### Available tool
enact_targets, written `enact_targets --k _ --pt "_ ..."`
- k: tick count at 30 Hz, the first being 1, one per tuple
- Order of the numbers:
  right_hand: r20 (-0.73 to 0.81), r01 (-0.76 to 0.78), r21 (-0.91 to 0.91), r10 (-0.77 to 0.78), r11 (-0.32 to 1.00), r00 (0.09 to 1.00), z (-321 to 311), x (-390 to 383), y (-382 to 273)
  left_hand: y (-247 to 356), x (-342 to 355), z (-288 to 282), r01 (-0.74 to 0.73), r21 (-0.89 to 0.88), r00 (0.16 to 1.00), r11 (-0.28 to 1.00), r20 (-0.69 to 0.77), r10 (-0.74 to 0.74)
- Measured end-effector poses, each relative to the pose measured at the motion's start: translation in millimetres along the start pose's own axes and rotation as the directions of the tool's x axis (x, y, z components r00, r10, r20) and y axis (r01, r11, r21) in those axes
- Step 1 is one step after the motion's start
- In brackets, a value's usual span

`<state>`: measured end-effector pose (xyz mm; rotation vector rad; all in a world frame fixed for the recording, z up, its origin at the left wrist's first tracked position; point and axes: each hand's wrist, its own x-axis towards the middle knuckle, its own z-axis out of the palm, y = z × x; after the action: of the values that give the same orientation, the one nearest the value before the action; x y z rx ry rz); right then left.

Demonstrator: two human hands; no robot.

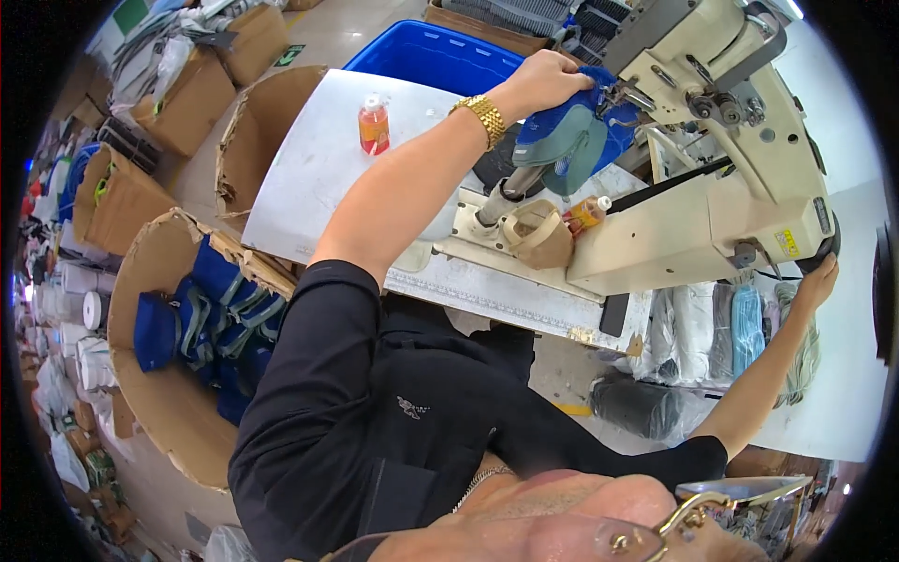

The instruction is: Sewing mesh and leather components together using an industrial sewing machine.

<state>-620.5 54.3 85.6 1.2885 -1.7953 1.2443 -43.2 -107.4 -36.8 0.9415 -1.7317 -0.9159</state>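
Note:
My left hand (548, 82), with a gold watch at its wrist, grips the upper edge of a blue and grey-green fabric piece (571, 140). It looks like a sewn shaped part, perhaps a shoe upper; its exact kind I cannot tell. The piece sits over the post of a cream industrial sewing machine (749, 197), against the needle and presser-foot area. Around the black handwheel (826, 245) at the machine's right end, my right hand (817, 285) is curled, its fingers partly hidden behind the wheel.
On the white table (309, 178) stands an orange-red bottle (374, 126); another bottle (587, 214) leans beside a beige pouch (539, 236) near the post. Left, a cardboard box (140, 412) holds several similar blue pieces. Behind the table is a blue bin (435, 54).

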Motion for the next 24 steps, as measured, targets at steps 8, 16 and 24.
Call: enact_targets --k 8,16,24 --pt "0.261 -0.109 0.118 0.075 0.987 0.962 -33 35 -18 -6 -7 -20 -0.044 -0.083 0.952 0.996 -0.304 0.016" --pt "0.115 -0.062 0.074 0.054 0.995 0.992 -28 16 -9 15 -83 -21 -0.093 0.145 0.896 0.985 -0.419 0.147" --pt "0.091 -0.096 0.09 0.088 0.991 0.992 -20 11 -19 36 -66 -45 -0.622 0.663 0.71 0.416 0.255 0.656"
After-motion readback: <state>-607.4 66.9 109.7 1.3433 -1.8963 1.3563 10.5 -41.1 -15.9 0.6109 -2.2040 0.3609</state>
